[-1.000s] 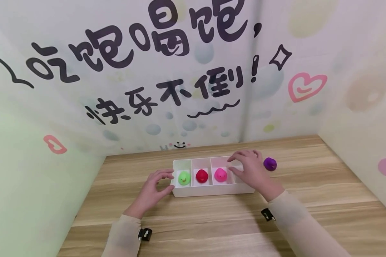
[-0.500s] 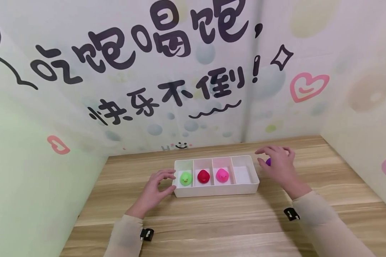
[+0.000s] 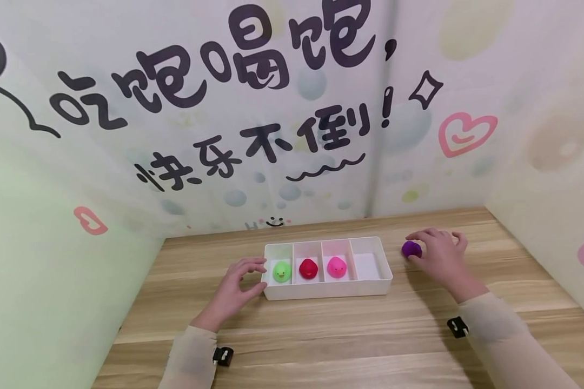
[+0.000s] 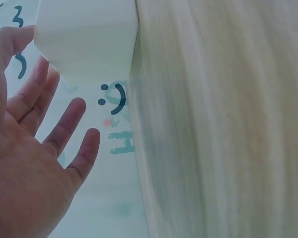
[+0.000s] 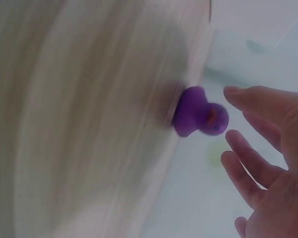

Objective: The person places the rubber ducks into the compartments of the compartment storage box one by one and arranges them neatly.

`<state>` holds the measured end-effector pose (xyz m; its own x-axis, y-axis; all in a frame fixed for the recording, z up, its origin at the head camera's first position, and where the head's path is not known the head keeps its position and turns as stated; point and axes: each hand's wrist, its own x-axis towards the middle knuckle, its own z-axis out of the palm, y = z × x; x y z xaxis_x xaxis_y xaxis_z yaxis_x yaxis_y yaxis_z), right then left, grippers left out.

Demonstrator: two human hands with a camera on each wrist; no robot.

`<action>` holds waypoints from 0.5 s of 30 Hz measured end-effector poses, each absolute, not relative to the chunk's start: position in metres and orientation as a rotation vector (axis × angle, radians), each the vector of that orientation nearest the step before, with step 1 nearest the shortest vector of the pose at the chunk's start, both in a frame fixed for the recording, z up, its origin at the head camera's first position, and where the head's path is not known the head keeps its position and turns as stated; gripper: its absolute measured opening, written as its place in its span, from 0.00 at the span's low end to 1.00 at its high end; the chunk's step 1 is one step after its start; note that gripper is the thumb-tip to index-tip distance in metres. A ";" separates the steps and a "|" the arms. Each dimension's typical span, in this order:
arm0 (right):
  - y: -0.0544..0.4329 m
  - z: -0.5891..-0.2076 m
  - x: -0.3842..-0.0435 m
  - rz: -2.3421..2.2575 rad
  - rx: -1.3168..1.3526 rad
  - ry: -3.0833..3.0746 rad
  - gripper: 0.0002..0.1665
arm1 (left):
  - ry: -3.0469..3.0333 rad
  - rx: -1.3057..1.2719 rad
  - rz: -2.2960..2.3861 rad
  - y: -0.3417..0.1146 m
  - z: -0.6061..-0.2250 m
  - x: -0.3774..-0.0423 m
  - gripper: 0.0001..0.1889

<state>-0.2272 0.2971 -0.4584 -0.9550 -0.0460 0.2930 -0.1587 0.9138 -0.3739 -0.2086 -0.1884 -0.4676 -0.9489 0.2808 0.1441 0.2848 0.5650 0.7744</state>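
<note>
A white four-sided tray (image 3: 328, 290) with dividers stands on the table, its compartments in a row. From the left it holds a green rubber duck (image 3: 281, 272), a red one (image 3: 309, 268) and a pink one (image 3: 337, 267); the rightmost compartment holds nothing. At the tray's left end, my left hand (image 3: 233, 286) rests its thumb and fingertips lightly against the wall, other fingers spread loose in the left wrist view. Right of the tray, a purple rubber duck (image 5: 201, 114) sits upright on the table. My right hand (image 3: 440, 256) reaches over it, thumb and fingers parted around its head, gaps visible.
The wooden table (image 3: 321, 340) runs back to a printed white wall covering (image 3: 214, 210) with dark lettering. Side walls close in the left and right. Black wrist-worn clips (image 3: 223, 355) sit on both sleeves.
My right hand has moved from above the tray's rightmost compartment rightward to the purple duck, and lowered around it. My left hand has stayed at the tray's left end.
</note>
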 end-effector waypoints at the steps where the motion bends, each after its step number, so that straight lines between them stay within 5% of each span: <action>1: 0.299 -0.459 -0.228 0.580 0.155 -2.799 0.24 | -2.774 -0.500 -1.374 -0.189 -0.468 -0.208 0.15; 15: 0.320 -0.465 -0.232 0.642 0.226 -2.818 0.25 | -2.772 -0.520 -1.362 -0.190 -0.470 -0.208 0.15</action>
<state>-0.2318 0.3196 -0.4653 -0.9589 -0.0961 0.2671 -0.2024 0.8914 -0.4056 -0.2084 -0.1900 -0.4698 -0.9449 0.2895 0.1530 0.2980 0.5666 0.7682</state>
